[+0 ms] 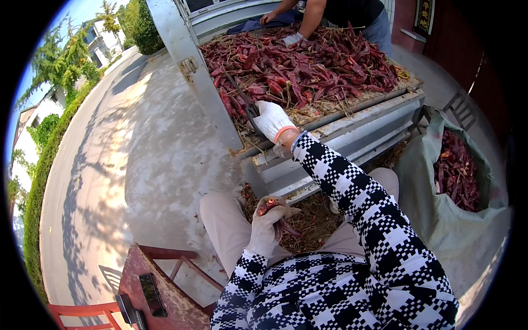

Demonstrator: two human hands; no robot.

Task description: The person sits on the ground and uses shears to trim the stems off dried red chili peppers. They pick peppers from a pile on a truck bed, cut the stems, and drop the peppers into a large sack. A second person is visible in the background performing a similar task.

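Dried red chili peppers [297, 70] lie heaped with stems and straw on a flatbed. In a white knitted glove, my right hand [270, 119] grips the handles of dark metal scissors or shears [252, 111] at the heap's near left edge; the blades reach up over the peppers. My left hand [266, 227], gloved too, is closed around a few red peppers [282, 229] above my lap, their cut-looking ends showing at the top of the fist and tips hanging out below.
A co-worker's gloved hand [293, 39] reaches into the heap's far side. At right stands an open woven sack [429, 214] holding peppers. The bed's metal side panel [198, 78] rises at left. A worn red wooden stool or table [173, 297] carries a phone [152, 295].
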